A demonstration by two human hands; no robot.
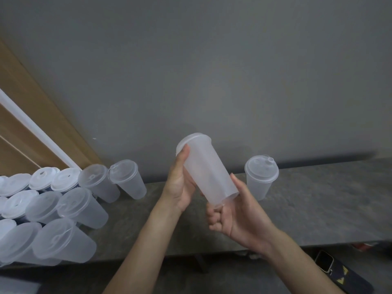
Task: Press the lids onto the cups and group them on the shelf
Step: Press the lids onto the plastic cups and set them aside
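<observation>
1. Grey shelf (318, 209): long slab running left to right in front of you, against a plain grey wall.
2. Grouped lidded cups (80, 209): a packed cluster at the shelf's far left, all capped.
3. Held cup (210, 172): translucent, carried in the air above the middle of the shelf, between the cluster and item 4. Its long axis is tilted, with the capped end up and to the left and the base down and to the right, towards you.
4. Lone lidded cup (261, 179): upright on the shelf, just past your right thumb and well apart from the cluster.
5. Right hand (239, 213): cradles the base, fingers curled beneath it, thumb up the side wall.
6. Left hand (180, 187): wraps the upper wall, thumb tip touching the rim; its other fingers are hidden behind the cup.
7. Lid (192, 137): on the held cup's mouth; you cannot tell whether it has snapped fully home.

Note: the cluster lies on your left hand's side, so the carry likely goes leftward, and the cup needs righting first.
</observation>
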